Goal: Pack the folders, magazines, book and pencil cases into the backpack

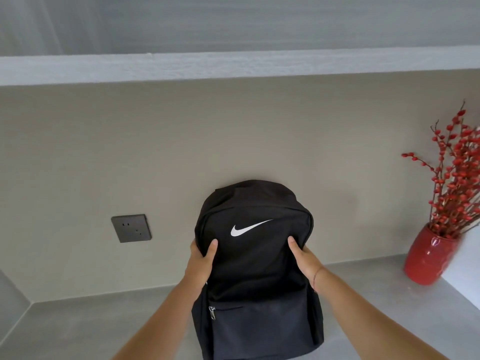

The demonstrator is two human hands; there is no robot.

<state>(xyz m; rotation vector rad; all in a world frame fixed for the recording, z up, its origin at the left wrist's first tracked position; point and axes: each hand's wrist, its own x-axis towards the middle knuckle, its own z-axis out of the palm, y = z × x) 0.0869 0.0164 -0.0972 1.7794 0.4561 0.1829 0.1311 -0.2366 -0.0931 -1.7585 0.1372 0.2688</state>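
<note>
A grey counter [78,326] runs along a beige wall, with a pale shelf [233,67] overhead. On the wall at the left sits a dark grey wall socket [131,228].

In the middle, a black backpack [257,276] stands upright on the counter, its front panel facing the viewer and its rounded top close to the wall. The fabric is plain matte black. A white swoosh logo [249,227] sits high on the front. Lower down, a front pocket spans the width, with a small metal zipper pull [212,312] hanging at its upper left corner. The main zipper line curves around the upper edge and appears closed.

Two bare forearms reach in from the near edge. The left hand [201,263] clasps the backpack's left side about halfway up, thumb laid across the front panel, the other fingers wrapped behind and hidden. The right hand [304,258] mirrors it on the right side, thumb on the front, remaining fingers out of sight behind the bag. A thin red thread bracelet [315,278] circles the right wrist.

At the far right, a glossy red vase [428,255] stands on the counter, well apart from the backpack, holding tall red berry branches [454,172].
</note>
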